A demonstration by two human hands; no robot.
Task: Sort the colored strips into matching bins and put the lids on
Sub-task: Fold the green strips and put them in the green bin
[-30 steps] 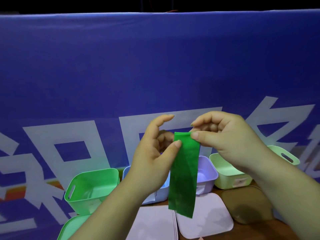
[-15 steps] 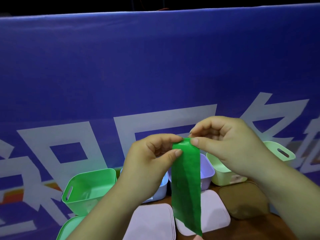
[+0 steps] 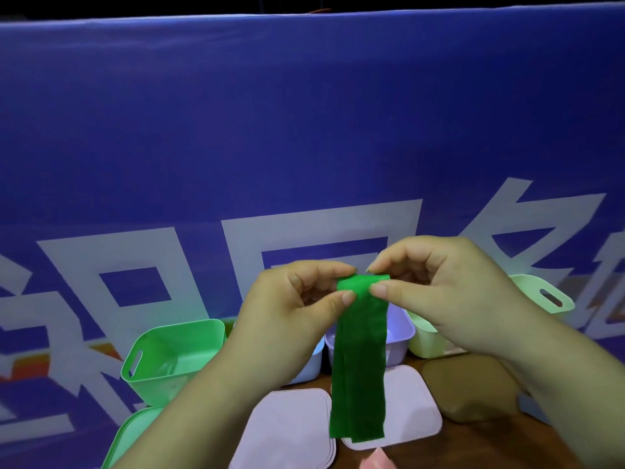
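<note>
I see the green strip (image 3: 359, 367) held in the air over the table (image 3: 490, 445), in front of the row of bins. It is a thin, glossy band that hangs straight down, with faint lengthwise creases and its top edge folded over. My view shows both hands at that top edge: the left hand (image 3: 287, 316) pinches it between thumb and forefinger, and the right hand (image 3: 449, 299) does the same just beside it.

Behind the strip stands a lavender bin (image 3: 400, 336) of smooth plastic with rounded corners. A bright green bin (image 3: 155, 384) with a slot handle stands to the left and a pale green bin (image 3: 534, 286) to the right. Flat rounded-square lids lie nearer me: two lilac lids (image 3: 287, 431), a brown lid (image 3: 473, 387) and a green lid (image 3: 132, 434) (mostly cut off by the frame). A blue fabric banner (image 3: 304, 130) with white characters backs everything.
</note>
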